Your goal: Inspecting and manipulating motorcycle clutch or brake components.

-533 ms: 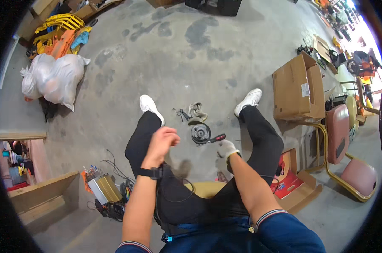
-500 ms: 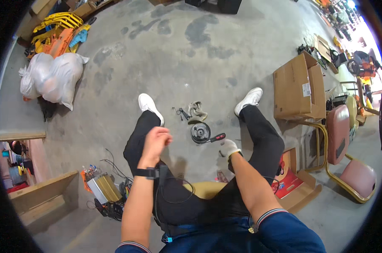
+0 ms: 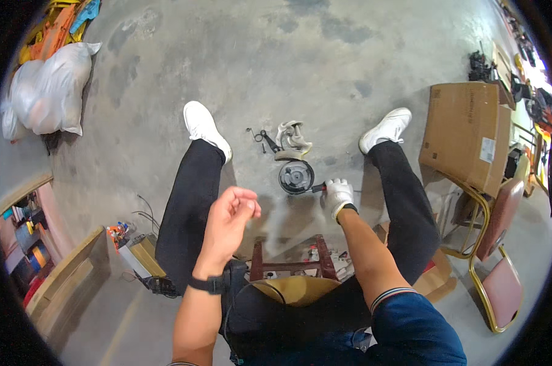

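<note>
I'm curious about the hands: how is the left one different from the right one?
The right hand wears a white glove; the left hand is bare, with a black watch at its wrist. The right hand reaches down to the floor, gripping a tool beside the round black part; the left hand is raised, holding nothing visible.

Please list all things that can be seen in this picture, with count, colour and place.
round part: 1, black, floor between the feet
tool: 1, dark with red, in the right hand, at the round part
metal pieces: a few, pale and dark, floor beyond the round part
box: 1, brown cardboard, right
chair: 1, dark red with yellow frame, right
bags: 2, white, upper left
stool: 1, dark red, under the person
shoes: 2, white
left hand: bare, raised, fingers curled
right hand: white glove, low
</note>
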